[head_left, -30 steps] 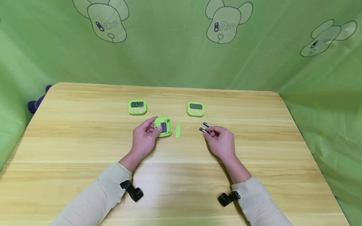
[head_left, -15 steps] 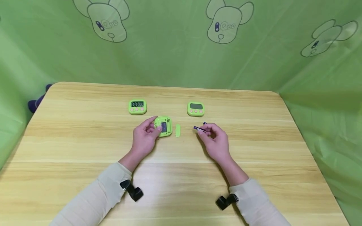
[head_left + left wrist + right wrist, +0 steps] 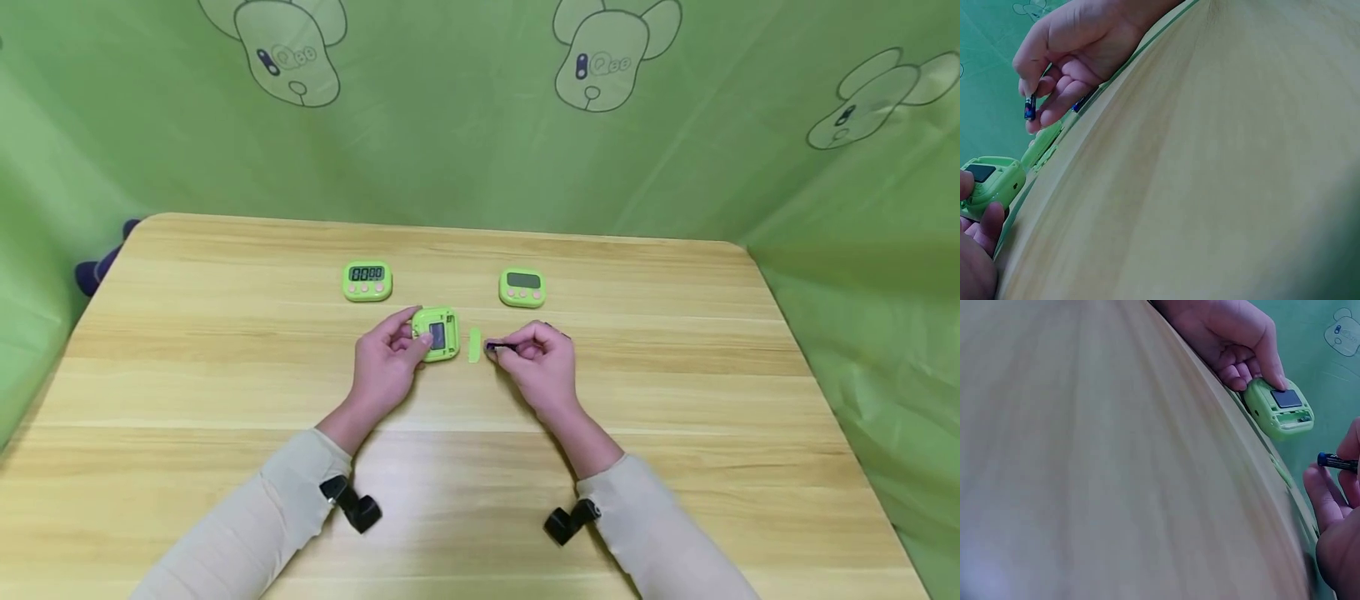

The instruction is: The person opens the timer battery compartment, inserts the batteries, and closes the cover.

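My left hand grips a green digital timer by its left side, back face up, with the thumb across its dark square patch. In the right wrist view the timer's battery slot lies uncovered. Just right of the timer, a thin green battery cover lies on the table. My right hand pinches a dark AAA-looking battery between thumb and fingertips, its end pointing toward the timer. A second battery is tucked among the same hand's other fingers, mostly hidden.
Two more green timers stand face up farther back on the wooden table: the left timer displays digits, while the right timer has a blank screen. A green curtain hangs behind the table and along its sides.
My right hand has moved left with the batteries, from well right of the cover to close beside it. My left hand keeps its hold on the timer, almost still.
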{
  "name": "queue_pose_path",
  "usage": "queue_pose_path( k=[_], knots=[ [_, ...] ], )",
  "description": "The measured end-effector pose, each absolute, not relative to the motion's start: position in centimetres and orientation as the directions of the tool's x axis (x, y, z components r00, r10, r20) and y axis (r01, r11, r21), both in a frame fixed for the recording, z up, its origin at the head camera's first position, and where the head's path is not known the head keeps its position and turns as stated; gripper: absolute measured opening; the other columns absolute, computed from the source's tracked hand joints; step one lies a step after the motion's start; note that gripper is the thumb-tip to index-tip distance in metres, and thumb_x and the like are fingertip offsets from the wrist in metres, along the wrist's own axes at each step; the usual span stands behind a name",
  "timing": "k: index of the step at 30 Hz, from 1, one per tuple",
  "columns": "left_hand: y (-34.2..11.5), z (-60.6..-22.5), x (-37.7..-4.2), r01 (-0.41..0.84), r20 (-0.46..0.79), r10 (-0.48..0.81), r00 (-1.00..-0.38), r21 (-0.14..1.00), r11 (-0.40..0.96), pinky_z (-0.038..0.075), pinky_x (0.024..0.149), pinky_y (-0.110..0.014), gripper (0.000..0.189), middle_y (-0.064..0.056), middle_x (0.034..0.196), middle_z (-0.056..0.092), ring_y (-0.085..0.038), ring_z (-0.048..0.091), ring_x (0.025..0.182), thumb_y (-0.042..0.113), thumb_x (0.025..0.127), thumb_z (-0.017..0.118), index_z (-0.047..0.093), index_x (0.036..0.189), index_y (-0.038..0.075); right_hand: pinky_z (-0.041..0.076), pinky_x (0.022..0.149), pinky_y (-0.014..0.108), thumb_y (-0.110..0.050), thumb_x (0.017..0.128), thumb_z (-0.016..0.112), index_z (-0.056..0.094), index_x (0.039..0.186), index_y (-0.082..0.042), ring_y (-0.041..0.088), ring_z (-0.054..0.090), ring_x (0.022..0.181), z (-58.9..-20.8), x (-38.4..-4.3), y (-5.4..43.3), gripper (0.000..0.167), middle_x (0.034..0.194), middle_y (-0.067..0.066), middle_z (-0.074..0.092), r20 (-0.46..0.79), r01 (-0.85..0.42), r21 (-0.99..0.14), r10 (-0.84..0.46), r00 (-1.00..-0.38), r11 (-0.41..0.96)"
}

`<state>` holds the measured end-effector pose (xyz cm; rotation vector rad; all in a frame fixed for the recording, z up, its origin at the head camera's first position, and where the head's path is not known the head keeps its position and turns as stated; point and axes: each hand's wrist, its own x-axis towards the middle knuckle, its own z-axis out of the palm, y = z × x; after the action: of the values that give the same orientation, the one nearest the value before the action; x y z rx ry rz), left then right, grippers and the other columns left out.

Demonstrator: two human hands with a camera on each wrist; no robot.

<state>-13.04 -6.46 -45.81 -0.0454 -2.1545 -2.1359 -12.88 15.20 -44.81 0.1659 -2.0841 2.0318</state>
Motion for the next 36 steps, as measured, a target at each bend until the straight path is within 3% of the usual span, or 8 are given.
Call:
queue_pose_path(
  k=[4,10,21,28,33,36],
  knots=[
    [-6.5,-45.7,-13.0,0.111,0.111,-0.052,-0.992,0.994,0.01,0.061,0.059,-0.034,0.042,-0.016,0.089,0.062,-0.014,0.06,0.069,-0.005,0.089,0.071,0.063,0.13,-0.001,0.061,0.061,0.03,0.023,0.073,0.066,0.064,0.091,0.016,0.018,0.068,0.062,-44.9,-13.1,14.7,0.02,0.078,0.021,0.069,0.193,-0.193,-0.981,0.047,-0.98,0.001],
    [-6.5,-45.8,-13.0,0.114,0.114,-0.051,-0.992,0.993,0.017,0.061,0.058,-0.033,0.042,-0.014,0.089,0.062,-0.014,0.059,0.068,-0.005,0.089,0.07,0.063,0.13,-0.003,0.061,0.064,0.028,0.018,0.074,0.074,0.065,0.107,0.013,0.016,0.067,0.064,-44.7,-13.3,14.0,0.034,0.086,0.018,0.068,0.164,-0.163,-0.986,0.05,-0.985,0.017],
    [-6.6,-45.8,-13.1,0.094,0.095,-0.046,-0.994,0.995,0.021,0.061,0.059,-0.034,0.043,-0.017,0.09,0.063,-0.016,0.06,0.068,-0.004,0.089,0.072,0.063,0.131,0.0,0.061,0.07,0.032,0.016,0.075,0.079,0.07,0.096,0.012,0.022,0.071,0.074,-44.8,-13.7,12.5,0.023,0.093,0.024,0.07,0.234,-0.235,-0.971,-0.027,-0.972,0.036],
    [-6.5,-45.5,-13.2,0.069,0.071,-0.043,-0.997,0.997,0.032,0.061,0.06,-0.043,0.044,-0.018,0.09,0.061,-0.012,0.057,0.066,-0.005,0.09,0.071,0.061,0.132,-0.003,0.062,0.067,0.034,0.017,0.076,0.078,0.07,0.092,0.016,0.042,0.068,0.074,-42.8,-12.9,11.1,0.018,0.09,0.027,0.069,0.308,-0.317,-0.942,-0.093,-0.947,0.112],
    [-6.4,-43.4,-12.5,0.043,0.045,-0.045,-0.998,0.998,0.047,0.06,0.063,-0.046,0.043,-0.02,0.089,0.061,-0.015,0.057,0.067,-0.009,0.09,0.068,0.058,0.132,-0.009,0.062,0.063,0.035,0.015,0.076,0.079,0.072,0.088,0.013,0.037,0.067,0.068,-41.8,-12.5,10.5,0.015,0.085,0.024,0.068,0.384,-0.395,-0.891,-0.089,-0.919,0.224],
    [-6.4,-42.2,-12.0,0.03,0.032,-0.049,-0.998,0.999,0.038,0.061,0.062,-0.041,0.043,-0.02,0.088,0.061,-0.022,0.058,0.069,-0.01,0.09,0.067,0.057,0.132,-0.01,0.061,0.061,0.033,0.014,0.076,0.08,0.074,0.088,0.011,0.032,0.067,0.068,-41.9,-12.5,10.3,0.013,0.084,0.022,0.069,0.422,-0.428,-0.86,-0.084,-0.903,0.278]
  ],
)
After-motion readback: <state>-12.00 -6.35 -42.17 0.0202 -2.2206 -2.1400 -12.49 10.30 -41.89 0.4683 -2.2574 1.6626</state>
